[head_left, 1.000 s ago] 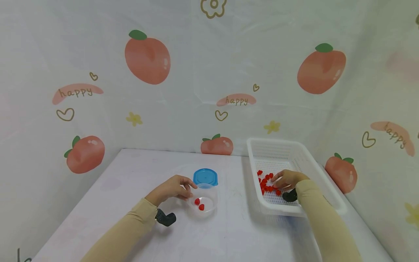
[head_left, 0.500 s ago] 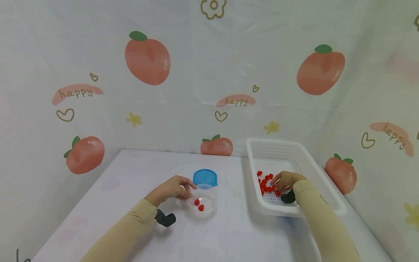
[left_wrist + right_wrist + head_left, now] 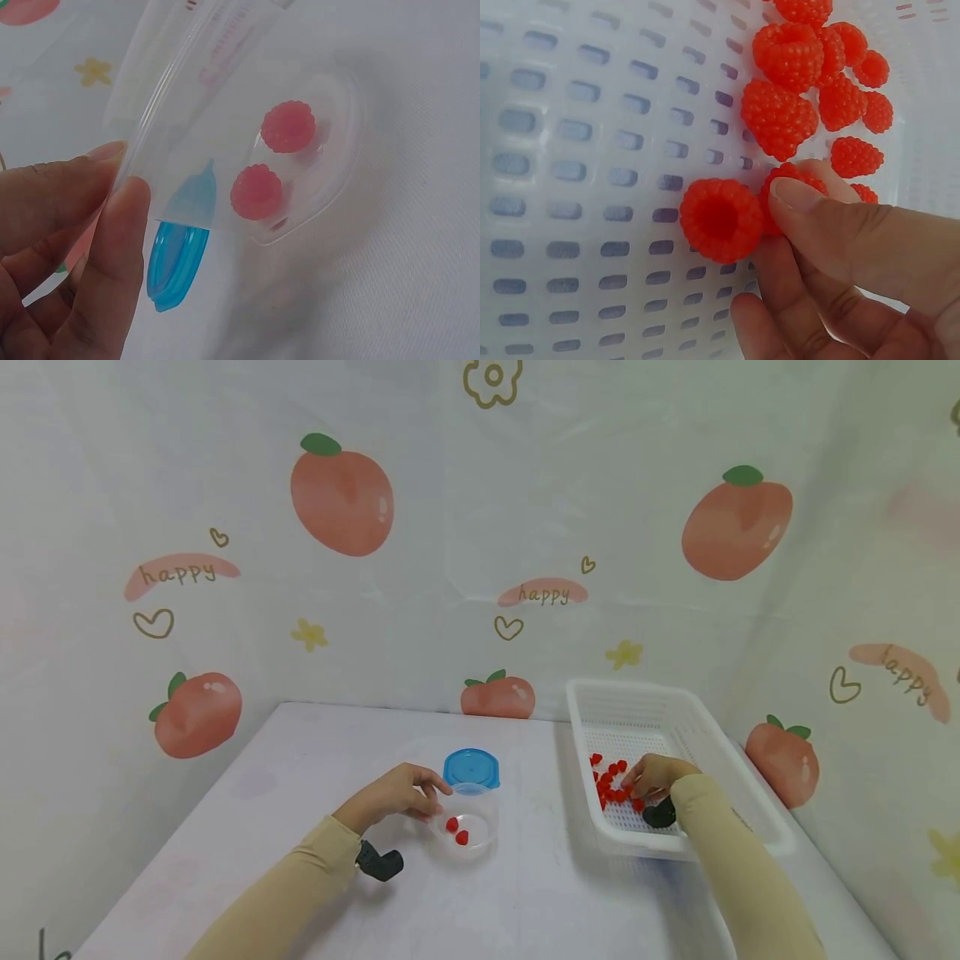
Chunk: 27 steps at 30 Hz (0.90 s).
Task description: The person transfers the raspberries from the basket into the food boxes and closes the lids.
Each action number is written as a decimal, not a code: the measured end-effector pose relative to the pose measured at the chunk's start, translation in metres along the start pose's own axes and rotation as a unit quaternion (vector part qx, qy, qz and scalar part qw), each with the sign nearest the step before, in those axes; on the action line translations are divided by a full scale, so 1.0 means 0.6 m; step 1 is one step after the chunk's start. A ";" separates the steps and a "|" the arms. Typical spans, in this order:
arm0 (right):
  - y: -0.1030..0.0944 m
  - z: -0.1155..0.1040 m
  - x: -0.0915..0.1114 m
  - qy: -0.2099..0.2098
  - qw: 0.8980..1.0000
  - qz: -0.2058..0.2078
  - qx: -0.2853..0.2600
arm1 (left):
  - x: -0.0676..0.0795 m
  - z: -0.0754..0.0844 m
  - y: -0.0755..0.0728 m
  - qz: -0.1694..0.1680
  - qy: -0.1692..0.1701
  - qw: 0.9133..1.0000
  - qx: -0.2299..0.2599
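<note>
My left hand (image 3: 397, 795) pinches the rim of a clear plastic container (image 3: 483, 817) between thumb and finger. Two red raspberries (image 3: 289, 127) lie on the container's bottom, seen through its wall in the left wrist view. Over on the right, my right hand (image 3: 660, 775) is inside a white perforated basket (image 3: 660, 841). Its thumb and fingers pinch a raspberry (image 3: 775, 223), partly hidden by the thumb. Beside that one, a hollow-ended raspberry (image 3: 694, 210) faces the right wrist camera, and several more raspberries (image 3: 780, 116) lie farther along the basket floor.
Just behind the container, a blue lid (image 3: 471, 766) lies on the white-covered table (image 3: 540, 893). The basket's raised walls surround the right hand. A printed fabric backdrop (image 3: 420, 610) stands along the table's rear edge.
My right hand has shifted slightly and its fingers have drawn together on a raspberry in the basket. The left hand and the container have stayed in place.
</note>
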State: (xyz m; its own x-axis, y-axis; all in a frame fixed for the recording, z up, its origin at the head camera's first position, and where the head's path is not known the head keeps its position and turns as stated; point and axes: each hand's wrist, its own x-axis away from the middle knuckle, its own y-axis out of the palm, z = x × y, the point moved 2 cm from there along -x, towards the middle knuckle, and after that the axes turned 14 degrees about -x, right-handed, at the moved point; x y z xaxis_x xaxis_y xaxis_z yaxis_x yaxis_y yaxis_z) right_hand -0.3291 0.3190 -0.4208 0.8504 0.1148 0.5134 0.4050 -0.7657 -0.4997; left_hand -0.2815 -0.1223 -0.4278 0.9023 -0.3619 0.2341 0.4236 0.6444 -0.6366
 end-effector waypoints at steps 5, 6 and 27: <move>-0.002 -0.002 0.003 -0.004 1.000 0.005 -0.013 | 0.001 0.002 0.000 0.003 -0.005 1.000 0.000; -0.002 -0.001 0.003 -0.004 1.000 0.005 -0.019 | 0.001 0.002 0.000 0.003 -0.006 1.000 -0.001; -0.034 0.005 0.002 -0.093 0.966 0.026 -0.241 | 0.001 -0.003 0.000 -0.003 0.008 1.000 0.001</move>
State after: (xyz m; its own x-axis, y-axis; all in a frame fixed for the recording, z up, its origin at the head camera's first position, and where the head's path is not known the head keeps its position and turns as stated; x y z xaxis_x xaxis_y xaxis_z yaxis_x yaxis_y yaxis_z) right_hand -0.3355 0.3364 -0.4121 0.9292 0.1464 0.3394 0.1953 -0.9740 -0.1147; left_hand -0.2811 -0.1237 -0.4286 0.8988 -0.3760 0.2255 0.4284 0.6443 -0.6335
